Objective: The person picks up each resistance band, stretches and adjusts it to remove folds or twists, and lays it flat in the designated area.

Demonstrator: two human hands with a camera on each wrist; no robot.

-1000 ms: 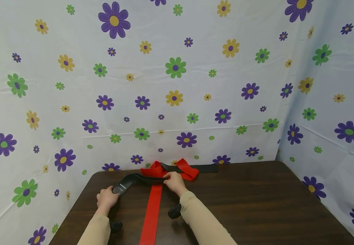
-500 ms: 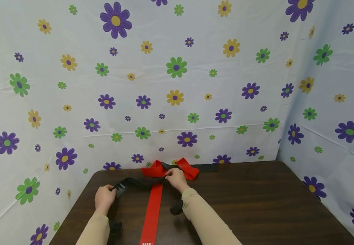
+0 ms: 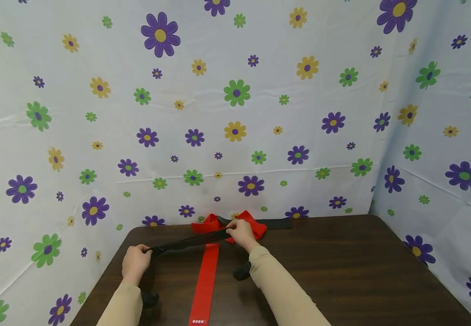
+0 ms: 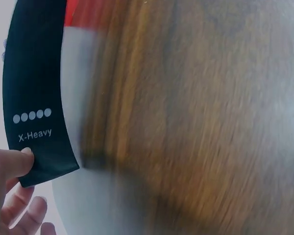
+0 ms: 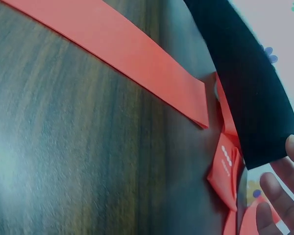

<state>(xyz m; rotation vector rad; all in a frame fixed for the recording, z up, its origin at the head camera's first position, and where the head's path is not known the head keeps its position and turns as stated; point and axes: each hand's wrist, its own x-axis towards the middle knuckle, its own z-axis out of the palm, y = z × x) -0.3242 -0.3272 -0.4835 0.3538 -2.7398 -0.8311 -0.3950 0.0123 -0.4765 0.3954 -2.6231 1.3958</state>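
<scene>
A black resistance band (image 3: 190,243) stretches between both hands just above the table. My left hand (image 3: 135,261) pinches its left end. In the left wrist view, that end of the band (image 4: 36,83) shows a row of pale dots and the word "X-Heavy", with the thumb (image 4: 19,161) on its face. The right end is pinched by my right hand (image 3: 241,233), and the right wrist view shows this plain black end (image 5: 257,107) with the thumb over its corner. Below it, a flat red resistance band (image 3: 204,283) runs along the table toward me.
At the back edge lies a crumpled red band (image 3: 256,227) with a black band (image 3: 279,223) reaching right from it. The dark wooden table (image 3: 341,267) meets a flowered cloth (image 3: 321,104) behind and at the sides. Black wrist cameras (image 3: 242,270) hang under the sleeves.
The black band has gone from sagging and curved to nearly straight. My left hand has moved slightly left, and my right hand slightly right. The head view has shifted a little.
</scene>
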